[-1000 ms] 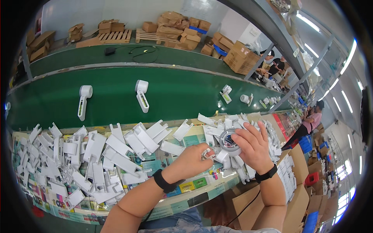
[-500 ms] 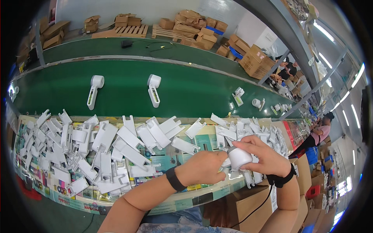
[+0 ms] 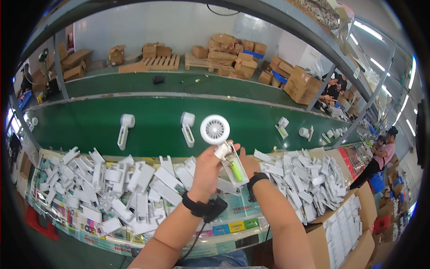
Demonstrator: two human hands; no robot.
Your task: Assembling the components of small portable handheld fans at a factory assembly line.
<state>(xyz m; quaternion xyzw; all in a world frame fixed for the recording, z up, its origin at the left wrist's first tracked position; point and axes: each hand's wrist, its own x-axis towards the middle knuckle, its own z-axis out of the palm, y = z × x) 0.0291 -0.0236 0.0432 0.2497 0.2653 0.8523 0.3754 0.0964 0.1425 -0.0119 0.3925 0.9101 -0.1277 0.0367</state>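
Observation:
In the middle of the view, a white handheld fan [image 3: 215,129] is raised, its round grille facing me. Its handle housing [image 3: 242,178] lies open, showing a green battery [image 3: 235,171] and thin wires. My left hand [image 3: 207,169] is closed around the fan's neck and the left side of the handle. On the handle's right side is my right hand [image 3: 249,165], its fingers bent against the housing and partly hidden behind it. White plastic covers lie in a pile [image 3: 143,179] to the left of my hands and another pile [image 3: 309,179] to the right.
A green conveyor belt [image 3: 154,134] runs behind the table, carrying two white fans [image 3: 125,130] [image 3: 187,127] and several more units towards the right. An open carton [image 3: 342,233] of white parts stands at the lower right. A metal frame arches overhead; other people work at the far right.
Both hands have moved left and away from me, from beside the right pile to the middle. The fan has turned, now showing its grille and open handle. My view has tilted up.

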